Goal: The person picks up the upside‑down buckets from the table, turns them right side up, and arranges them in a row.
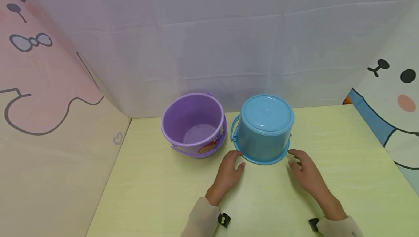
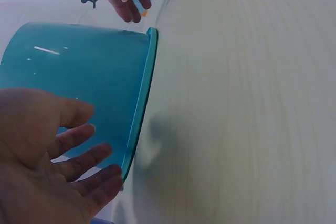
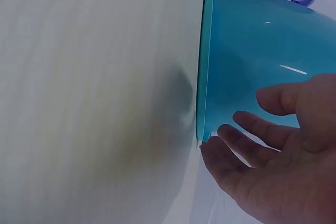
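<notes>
On one table [image 1: 144, 193], two buckets [image 1: 263, 144] [image 1: 193, 120]

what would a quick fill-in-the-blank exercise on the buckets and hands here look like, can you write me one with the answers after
1. The blue bucket rests ____, its base facing up.
2. The open-topped bucket beside it is coloured ____.
3. The hand nearer that open-topped bucket is the person's ____ one.
4. In the head view, the table bears ____ buckets in all.

Missing words: upside down; purple; left; two.
</notes>
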